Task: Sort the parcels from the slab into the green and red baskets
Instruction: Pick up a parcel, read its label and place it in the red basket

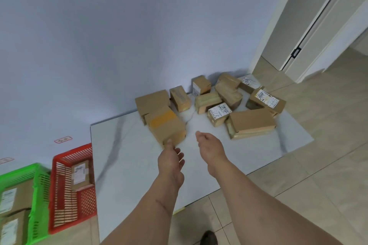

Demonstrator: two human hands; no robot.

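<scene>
1. Two bare forearms are seen reaching forward from the bottom edge, over a pale tiled floor (pixel 328 145); a dark shoe tip (pixel 209 237) is visible between them.
2. The left hand (pixel 170 160) is held released, fingers loosely spread and nothing grasped; its thumb is seen at the near corner of a brown cardboard parcel with a strip of yellow tape (pixel 166 125), though contact cannot be told.
3. The right hand (pixel 211 146) is likewise released, fingers relaxed, hovering over bare slab and grasping nothing.
4. A white marble-patterned slab (pixel 129 155) is laid flat on the floor against a pale blue wall (pixel 119 36).
5. The other brown cardboard parcels are clustered at the slab's far end, among them a flat parcel (pixel 252 121) near the right hand and a small white-labelled parcel (pixel 219 114) just beside it.
6. A red plastic lattice basket (pixel 79 201), touching the slab's left edge, is seen holding one labelled parcel (pixel 80 174).
7. A green plastic lattice basket (pixel 39 195), just left of the red one, holds two labelled parcels (pixel 14 201).
</scene>
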